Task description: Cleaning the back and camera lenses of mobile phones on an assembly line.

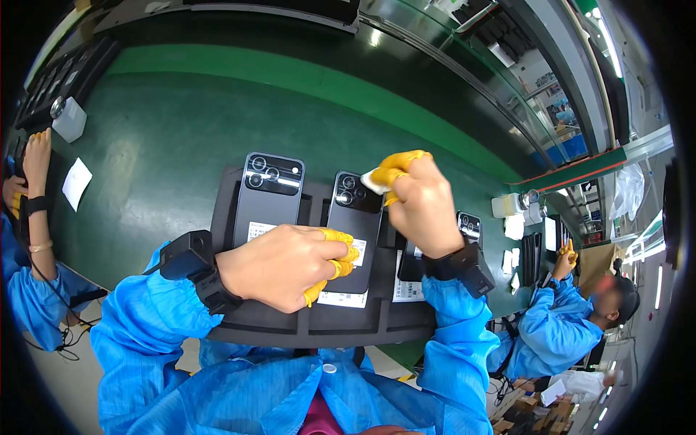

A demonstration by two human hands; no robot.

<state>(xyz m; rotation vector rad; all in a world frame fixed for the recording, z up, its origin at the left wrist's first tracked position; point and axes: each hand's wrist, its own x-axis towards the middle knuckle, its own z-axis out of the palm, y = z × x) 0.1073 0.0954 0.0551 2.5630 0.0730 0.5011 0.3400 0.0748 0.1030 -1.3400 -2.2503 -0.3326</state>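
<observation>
A dark grey foam tray (348,330) with compartments lies in front of me, holding three dark smartphones with their backs up. My left hand (279,264), in yellow finger cots, has its fingers curled on the lower part of the middle smartphone (346,228), over its white label. Between the covered fingertips of my right hand (424,203) is a small white wiping cloth (372,181), touching the camera area of that phone. The left smartphone (270,206) carries a white label. My right forearm partly covers the right smartphone (470,223). White printed labels show under the phones' lower ends.
The tray rests on a green work table (174,130). Dispenser bottles (69,119) stand at far left and right. A white paper (76,183) lies at left. Co-workers sit at both sides, one person (565,319) at right. A dark ledge (290,14) runs along the back.
</observation>
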